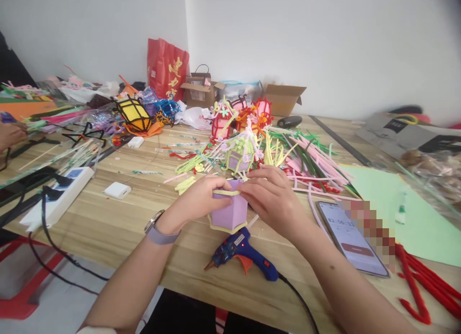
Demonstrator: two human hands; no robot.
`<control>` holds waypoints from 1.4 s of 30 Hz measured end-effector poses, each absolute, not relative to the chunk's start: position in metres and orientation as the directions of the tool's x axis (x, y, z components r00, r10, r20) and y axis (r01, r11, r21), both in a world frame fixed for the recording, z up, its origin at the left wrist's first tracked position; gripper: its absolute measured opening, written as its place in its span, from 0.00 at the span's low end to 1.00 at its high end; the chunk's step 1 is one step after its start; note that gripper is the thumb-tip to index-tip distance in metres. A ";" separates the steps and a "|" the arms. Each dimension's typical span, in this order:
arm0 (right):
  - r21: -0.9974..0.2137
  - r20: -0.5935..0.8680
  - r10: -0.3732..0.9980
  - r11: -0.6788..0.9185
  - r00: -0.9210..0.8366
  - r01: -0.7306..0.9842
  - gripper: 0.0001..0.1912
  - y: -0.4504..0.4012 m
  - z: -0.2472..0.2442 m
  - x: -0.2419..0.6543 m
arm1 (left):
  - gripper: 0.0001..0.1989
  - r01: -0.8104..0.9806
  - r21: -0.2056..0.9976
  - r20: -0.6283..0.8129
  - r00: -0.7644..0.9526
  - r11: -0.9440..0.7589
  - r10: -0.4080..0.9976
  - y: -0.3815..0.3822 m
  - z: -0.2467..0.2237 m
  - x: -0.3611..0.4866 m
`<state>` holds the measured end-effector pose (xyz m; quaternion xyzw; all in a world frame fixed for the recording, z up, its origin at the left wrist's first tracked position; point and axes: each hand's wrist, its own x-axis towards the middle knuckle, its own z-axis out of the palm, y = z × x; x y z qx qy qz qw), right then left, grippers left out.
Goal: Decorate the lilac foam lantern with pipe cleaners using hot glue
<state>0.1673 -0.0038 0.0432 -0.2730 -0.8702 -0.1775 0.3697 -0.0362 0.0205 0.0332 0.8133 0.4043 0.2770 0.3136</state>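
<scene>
A purple paper box (230,213) with pale yellow fuzzy trim along its top and bottom edges is held above the wooden table. My left hand (205,195) grips its left side, thumb on the front face and fingers at the top rim. At the upper right corner, the fingers of my right hand (269,192) are pinched together against the trim. Just below the box lies a blue glue gun (239,250), nozzle pointing left. Behind my hands stands a finished-looking purple and green lantern (239,156) with curled pink stems.
Pipe cleaners (313,161) are piled behind my right hand. A phone (351,238) and green sheet (406,209) lie right. A power strip (59,197) with black cables and a white charger (117,190) are left. Another person's hand (10,136) is at the far left edge.
</scene>
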 end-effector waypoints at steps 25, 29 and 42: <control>0.169 0.698 0.371 0.746 -0.612 0.645 0.09 -0.009 0.037 0.167 | 0.05 0.362 0.820 0.208 0.533 -0.443 0.820 0.018 0.036 -0.040; 0.170 0.700 0.363 0.752 -0.615 0.637 0.08 -0.009 0.039 0.166 | 0.04 0.372 0.799 0.215 0.557 -0.473 0.802 0.017 0.038 -0.041; 0.126 0.715 0.386 0.749 -0.583 0.650 0.08 -0.012 0.039 0.161 | 0.06 0.370 0.755 0.287 0.558 -0.542 0.779 0.015 0.045 -0.041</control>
